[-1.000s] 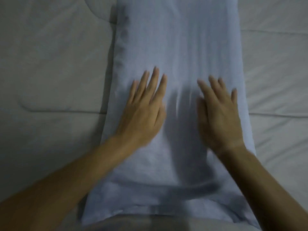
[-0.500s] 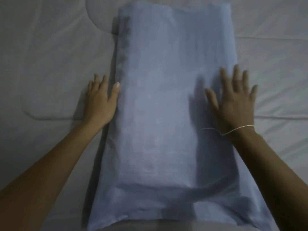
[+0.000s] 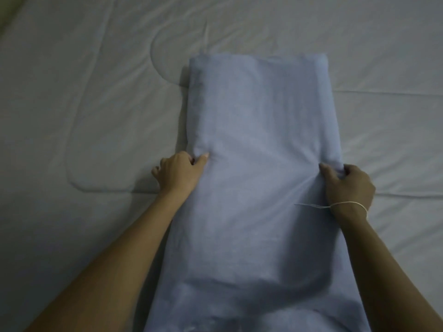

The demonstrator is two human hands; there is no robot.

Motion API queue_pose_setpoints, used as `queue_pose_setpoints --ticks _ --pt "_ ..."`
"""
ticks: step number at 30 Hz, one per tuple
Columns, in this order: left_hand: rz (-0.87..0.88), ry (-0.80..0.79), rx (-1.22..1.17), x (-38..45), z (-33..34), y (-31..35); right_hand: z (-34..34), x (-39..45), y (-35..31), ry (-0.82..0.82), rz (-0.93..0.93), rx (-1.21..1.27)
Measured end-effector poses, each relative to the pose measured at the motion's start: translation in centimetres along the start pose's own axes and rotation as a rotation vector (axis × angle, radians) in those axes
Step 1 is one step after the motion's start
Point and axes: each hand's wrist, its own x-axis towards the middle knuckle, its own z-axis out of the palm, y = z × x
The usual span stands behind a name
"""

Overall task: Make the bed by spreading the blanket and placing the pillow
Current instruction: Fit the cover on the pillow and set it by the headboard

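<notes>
Across the middle of the bed, a long blue pillow is lying lengthwise on the pale quilted blanket, its far end squared off toward the top of the view and its near end running out past the bottom edge. Blanket is lying spread flat beneath it, showing stitched quilting lines and light creases on both sides. Left hand is gripping the pillow's left edge about halfway along, thumb pressing into the top face, fingers curling down at the side; fabric is puckering around the thumb. Right hand is gripping the opposite edge at roughly the same level, thumb on top, fingers wrapping the side, with folds radiating inward from the grip. A thin pale string is circling the right wrist, one loose end trailing over the pillow. Both forearms are reaching in from the lower corners, flanking the pillow. Whether the pillow is lifting off the blanket at the gripped section cannot be told. Lighting is dim; a soft shadow is falling across the pillow's near end.
</notes>
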Motion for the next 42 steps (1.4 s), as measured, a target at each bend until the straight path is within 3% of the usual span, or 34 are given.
queue_pose_setpoints --ticks 8,13,16,21,28,34,42 --pt "0.032 -0.045 0.090 0.8 -0.2 0.7 0.6 0.8 -0.7 -0.012 0.054 -0.132" --pt "0.169 0.008 0.125 0.3 0.5 2.2 1.2 -0.2 -1.1 0.036 0.036 -0.138" --pt "0.218 0.057 0.217 0.4 0.7 2.7 1.3 -0.4 -1.3 0.048 -0.023 -0.116" --pt "0.261 0.119 0.163 0.1 0.1 2.8 0.0 -0.1 -1.2 0.091 -0.124 -0.087" --pt "0.399 0.181 0.233 -0.6 -5.3 1.1 -0.6 -4.7 -2.4 0.184 -0.234 0.007" --pt "0.461 0.250 0.370 1.6 -15.5 -6.1 4.9 -13.1 -9.4 0.157 -0.181 0.143" --pt "0.406 0.412 0.596 6.9 -32.5 -24.3 17.1 -29.9 -26.6 -0.066 -0.214 0.359"
